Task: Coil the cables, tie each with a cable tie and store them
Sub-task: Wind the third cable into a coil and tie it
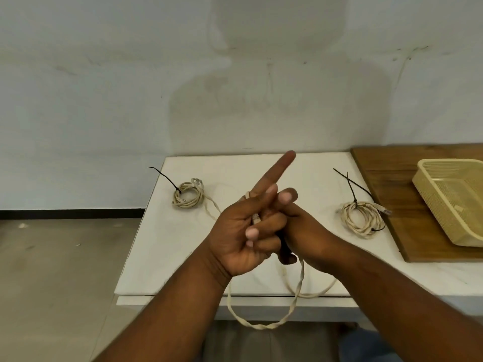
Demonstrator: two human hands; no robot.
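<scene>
our left hand [241,232] pinches the cream twisted cable [262,326] by its plug, right hand [305,228] fingers curled round it above the white desk [156,252], where its loop dangling past the edge may snag.

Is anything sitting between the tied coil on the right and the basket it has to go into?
Nothing visible does. The right coil lies at the edge of the wooden board, and only bare board separates it from the basket.
</scene>
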